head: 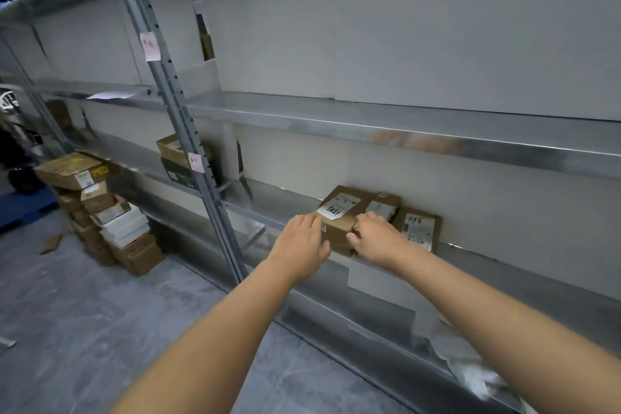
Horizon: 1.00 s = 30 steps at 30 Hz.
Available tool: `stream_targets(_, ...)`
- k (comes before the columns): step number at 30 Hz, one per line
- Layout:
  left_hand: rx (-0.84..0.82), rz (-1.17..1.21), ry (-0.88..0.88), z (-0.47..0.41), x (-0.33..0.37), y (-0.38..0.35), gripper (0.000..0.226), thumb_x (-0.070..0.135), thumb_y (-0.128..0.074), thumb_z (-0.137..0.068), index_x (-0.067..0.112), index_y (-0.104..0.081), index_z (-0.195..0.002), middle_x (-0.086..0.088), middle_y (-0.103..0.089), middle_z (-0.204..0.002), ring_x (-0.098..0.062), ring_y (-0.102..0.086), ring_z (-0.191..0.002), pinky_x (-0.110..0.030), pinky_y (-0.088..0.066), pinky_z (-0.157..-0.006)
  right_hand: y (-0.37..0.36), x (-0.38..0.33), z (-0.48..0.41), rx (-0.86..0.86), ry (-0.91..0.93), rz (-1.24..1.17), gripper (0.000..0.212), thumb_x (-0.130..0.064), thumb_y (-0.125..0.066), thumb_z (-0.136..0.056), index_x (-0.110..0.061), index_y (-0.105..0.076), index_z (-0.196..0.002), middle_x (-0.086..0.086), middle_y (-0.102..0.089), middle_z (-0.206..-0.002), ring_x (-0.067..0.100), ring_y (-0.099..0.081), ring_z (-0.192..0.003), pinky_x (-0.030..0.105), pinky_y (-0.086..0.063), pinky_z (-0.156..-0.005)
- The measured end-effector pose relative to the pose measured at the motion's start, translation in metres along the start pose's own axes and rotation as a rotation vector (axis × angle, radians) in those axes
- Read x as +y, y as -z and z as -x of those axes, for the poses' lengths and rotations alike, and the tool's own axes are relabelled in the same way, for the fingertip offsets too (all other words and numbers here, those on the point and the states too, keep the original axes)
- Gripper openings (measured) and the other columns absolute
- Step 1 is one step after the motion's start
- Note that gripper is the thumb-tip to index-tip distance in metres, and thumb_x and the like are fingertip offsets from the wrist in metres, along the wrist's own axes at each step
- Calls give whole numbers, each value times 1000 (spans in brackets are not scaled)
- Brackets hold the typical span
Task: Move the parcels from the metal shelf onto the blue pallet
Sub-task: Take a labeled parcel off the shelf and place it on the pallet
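Observation:
Three brown cardboard parcels stand together on a low level of the metal shelf (pixel 470 252). My left hand (pixel 302 239) holds the left side of the nearest labelled parcel (pixel 337 212), and my right hand (pixel 373 237) grips its right front corner. A second parcel (pixel 383 207) lies just behind my right hand. A third parcel (pixel 420 228) leans against the back panel to the right. The blue pallet (pixel 20 208) shows at the far left on the floor, mostly hidden by a pile of parcels (pixel 100 212).
A slanted metal upright (pixel 188 131) crosses the view left of my hands. Two more boxes (pixel 174 158) sit further left on the same shelf level. A cardboard scrap (pixel 51 244) lies on the grey floor. Crumpled plastic (pixel 470 366) lies on the bottom shelf.

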<state>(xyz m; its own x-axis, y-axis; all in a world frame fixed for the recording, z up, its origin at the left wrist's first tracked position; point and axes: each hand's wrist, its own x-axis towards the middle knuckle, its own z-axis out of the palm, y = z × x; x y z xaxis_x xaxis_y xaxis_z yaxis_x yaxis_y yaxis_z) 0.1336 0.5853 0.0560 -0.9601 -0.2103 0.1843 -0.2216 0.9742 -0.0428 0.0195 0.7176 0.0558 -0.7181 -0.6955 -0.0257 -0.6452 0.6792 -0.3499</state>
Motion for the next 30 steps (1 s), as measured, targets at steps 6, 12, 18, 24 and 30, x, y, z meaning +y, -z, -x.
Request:
stream_targets(6,-18,51,-35,-57,-48,-40,45,32,-40,-98,7,-43,-136,-8,-47,-138,-23,-41,-127,-31,-26,-111,-20,7,-63,-44,-93,-10,46,-34,-41,-96,-4,-45,-131,14,-48,-126,30,-45,-121,41,-39,-103)
stream_targets(12,-78,83,-120,-118,-103,-75,50,34,-41,-98,7,-39,-139,-8,-45,-141,-24,-38,-130,-31,-23,-112,-46,4,-124,-55,-221,-55,47,-36,-43,-97,-6,-45,-133,12,-48,-126,30,-45,-123,41,-39,-105)
stream_targets(18,-104,114,-219,-178,-145,-113,48,32,-39,-98,5,-41,-138,-10,-48,-138,-26,-41,-127,-33,-26,-111,-74,-5,-191,-99,-412,-174,46,-33,-46,-96,-7,-49,-133,15,-47,-130,31,-49,-120,41,-41,-105)
stream_targets(24,-193,217,-269,-213,-168,-150,52,33,-39,-100,6,-34,-144,-12,-42,-145,-25,-38,-134,-34,-27,-114,-98,4,-231,-157,-540,-71,43,-38,-44,-97,-6,-57,-123,16,-59,-123,30,-58,-108,38,-48,-94)
stream_targets(30,-282,370,-268,-233,-166,-174,49,35,-40,-101,9,-37,-142,-12,-46,-141,-26,-41,-131,-35,-31,-110,-113,13,-248,-49,-658,-17,75,-49,-40,-97,-8,-10,-152,19,-8,-157,39,-12,-143,47,-22,-115)
